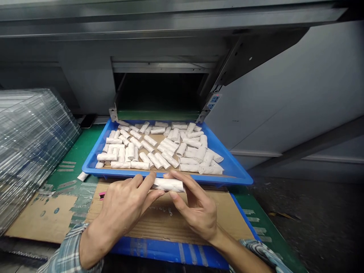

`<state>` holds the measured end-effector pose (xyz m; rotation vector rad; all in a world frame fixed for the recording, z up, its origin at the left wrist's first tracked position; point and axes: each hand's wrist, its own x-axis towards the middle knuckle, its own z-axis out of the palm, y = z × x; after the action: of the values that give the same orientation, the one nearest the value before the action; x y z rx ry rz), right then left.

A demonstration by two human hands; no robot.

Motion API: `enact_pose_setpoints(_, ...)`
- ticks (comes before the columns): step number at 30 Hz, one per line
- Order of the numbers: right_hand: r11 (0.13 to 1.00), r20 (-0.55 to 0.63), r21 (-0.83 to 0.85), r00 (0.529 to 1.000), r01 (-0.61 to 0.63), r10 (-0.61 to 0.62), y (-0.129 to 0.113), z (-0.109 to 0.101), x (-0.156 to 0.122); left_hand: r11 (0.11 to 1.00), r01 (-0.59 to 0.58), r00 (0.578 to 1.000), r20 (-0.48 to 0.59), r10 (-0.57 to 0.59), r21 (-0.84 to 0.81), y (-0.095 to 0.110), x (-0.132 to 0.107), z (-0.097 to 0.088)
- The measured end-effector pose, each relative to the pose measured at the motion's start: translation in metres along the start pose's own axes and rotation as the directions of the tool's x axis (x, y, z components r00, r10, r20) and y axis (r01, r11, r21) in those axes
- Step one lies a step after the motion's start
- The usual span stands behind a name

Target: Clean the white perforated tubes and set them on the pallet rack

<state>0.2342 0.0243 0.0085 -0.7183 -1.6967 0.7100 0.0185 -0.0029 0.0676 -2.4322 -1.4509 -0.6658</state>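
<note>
Both hands pinch one white paper-wrapped roll [168,184] held level just in front of the blue tray [236,171]. My left hand [125,204] grips its left end with fingers and thumb closed on it. My right hand [195,206] holds its right end, fingers laid along the top and thumb beneath. Several more white rolls [159,148] lie scattered inside the tray on a brown liner. The hands hover over a brown cardboard sheet [167,220].
A grey machine with a dark opening [159,94] stands right behind the tray. A tall stack of clear plastic trays [28,144] fills the left. One loose white roll [82,176] lies on the green table left of the tray. Dark floor lies to the right.
</note>
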Motion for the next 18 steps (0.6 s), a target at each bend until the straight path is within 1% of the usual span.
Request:
enact_pose_setpoints(7,0.999,0.011,0.034,1.0,-0.001,0.0,-0.0017,-0.0003,-0.0005,0.997,-0.045,0.999,-0.022,0.047,0.066,-0.0006,-0.001,0.0009)
enact_pose_setpoints(9,0.999,0.012,0.039,1.0,-0.009,0.009,-0.0021,-0.0004,-0.0004,0.997,-0.046,0.998,-0.027,0.048,0.055,-0.0009,-0.0012,0.001)
enact_pose_setpoints(11,0.999,0.006,0.043,1.0,-0.027,0.027,-0.0024,-0.0003,-0.0007,0.999,-0.036,0.999,-0.032,0.036,0.0,-0.0011,-0.0012,0.0007)
enact_pose_setpoints(13,0.997,-0.003,0.062,0.999,-0.044,0.044,-0.0028,0.0001,-0.0011,0.992,-0.022,0.999,-0.039,0.017,-0.125,-0.0012,-0.0012,0.0003)
enact_pose_setpoints(15,0.993,-0.004,0.099,0.998,-0.056,0.056,-0.0036,0.0009,-0.0011,0.946,0.015,0.999,-0.039,-0.029,-0.323,-0.0012,-0.0008,0.0009)
enact_pose_setpoints(16,0.991,-0.001,0.122,0.998,-0.059,0.06,-0.004,0.0013,-0.0008,0.9,0.053,0.997,-0.026,-0.071,-0.433,-0.0013,-0.0004,0.002)
enact_pose_setpoints(18,0.985,0.004,0.163,0.998,-0.061,0.061,-0.0046,0.002,0.0009,0.76,0.159,0.985,0.046,-0.167,-0.63,-0.0016,0.0006,0.0062)
